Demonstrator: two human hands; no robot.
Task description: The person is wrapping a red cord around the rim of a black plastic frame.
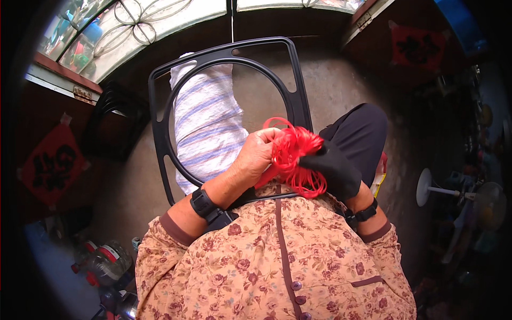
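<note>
A looped bundle of glossy red plastic strip (294, 146) is held between both hands above my lap. My left hand (253, 153), bare, pinches the bundle's left side between thumb and fingertips. On its right side my right hand (337, 172), in a black glove, is closed around the loops, its fingers partly hidden by them. Below lies a black squarish frame (301, 88) with a large round opening, its near edge against my body. Through the opening shows a white cloth with blue and reddish stripes (205, 120), draped over my left leg.
Dark stacked pieces (114, 125) stand at the left by a door panel with a red paper sign (55, 162). Clear plastic bottles (111, 261) with red caps are at lower left. A white round disc on a rod (424, 187) stands at right, near dim clutter.
</note>
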